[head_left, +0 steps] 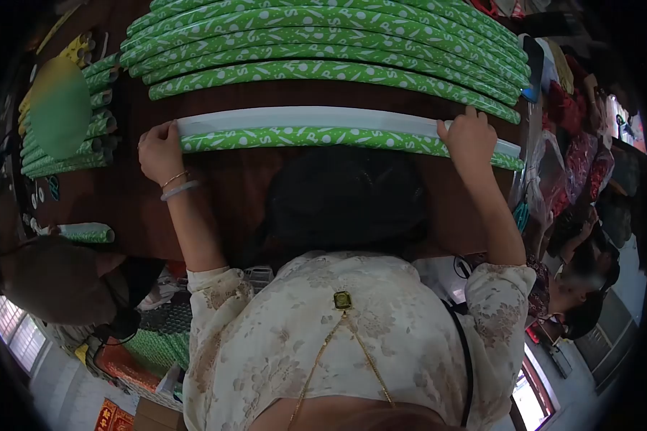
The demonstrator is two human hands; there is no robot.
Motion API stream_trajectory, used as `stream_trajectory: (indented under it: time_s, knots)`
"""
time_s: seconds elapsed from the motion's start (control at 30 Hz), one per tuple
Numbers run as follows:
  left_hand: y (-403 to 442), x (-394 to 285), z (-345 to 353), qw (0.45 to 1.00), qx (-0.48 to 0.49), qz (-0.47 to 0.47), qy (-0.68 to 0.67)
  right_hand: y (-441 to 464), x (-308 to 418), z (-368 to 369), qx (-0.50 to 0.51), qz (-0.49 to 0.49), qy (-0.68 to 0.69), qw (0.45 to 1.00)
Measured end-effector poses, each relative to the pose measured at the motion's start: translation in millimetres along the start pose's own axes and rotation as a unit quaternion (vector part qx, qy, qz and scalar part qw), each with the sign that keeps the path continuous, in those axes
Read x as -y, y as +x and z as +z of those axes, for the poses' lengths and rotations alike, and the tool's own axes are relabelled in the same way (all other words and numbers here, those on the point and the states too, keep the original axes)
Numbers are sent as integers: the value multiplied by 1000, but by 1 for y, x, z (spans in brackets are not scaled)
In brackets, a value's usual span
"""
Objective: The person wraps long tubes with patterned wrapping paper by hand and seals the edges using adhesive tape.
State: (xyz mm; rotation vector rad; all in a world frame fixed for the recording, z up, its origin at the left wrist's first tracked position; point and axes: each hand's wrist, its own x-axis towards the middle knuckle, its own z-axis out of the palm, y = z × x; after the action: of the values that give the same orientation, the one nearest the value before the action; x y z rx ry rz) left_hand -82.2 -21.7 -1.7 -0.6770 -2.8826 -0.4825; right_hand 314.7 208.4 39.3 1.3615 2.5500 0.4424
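Observation:
A long roll of green patterned paper [302, 136] lies across the dark table, with a white strip of its underside showing along the far edge. My left hand [161, 152] pinches the roll's left end between thumb and fingers, a bracelet and a thin band on the wrist. Near the right end, my right hand [470, 142] has its fingers closed on the white edge and the roll. Beyond both hands, several finished-looking green rolls [323, 70] are stacked side by side, parallel to this one and apart from it.
More green rolls [97, 154] are piled at the left of the brown table [223, 194]. A person in a cap [57, 280] is at the lower left, near a short green roll [86, 233]. Plastic-wrapped red items [579, 154] and other people are at the right.

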Motion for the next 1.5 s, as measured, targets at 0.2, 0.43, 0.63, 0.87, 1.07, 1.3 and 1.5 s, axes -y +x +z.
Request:
stream_trajectory:
  time_s: [0.2, 0.43, 0.63, 0.87, 1.07, 1.3, 1.5]
  knots:
    - [4, 5, 6, 999, 3, 18, -32, 0, 3, -2, 11, 5, 9, 1000]
    - [19, 0, -9, 995, 19, -91, -23, 0, 2, -2, 12, 1, 5, 1000]
    - [40, 15, -8, 956, 170, -198, -131, 2, 1, 4, -8, -1, 5, 1000]
    - [-10, -55, -6, 983, -84, 118, -114, 1, 5, 3, -20, 9, -1, 1000]
    - [-39, -107, 11, 961, 165, 211, -61, 5, 0, 15, -27, -12, -8, 1000]
    - [4, -71, 19, 970, 243, 30, -4, 9, 10, -10, 34, -24, -43, 998]
    - [42, -36, -17, 988, 125, -78, 36, 10, 7, -4, 15, -7, -15, 1000]
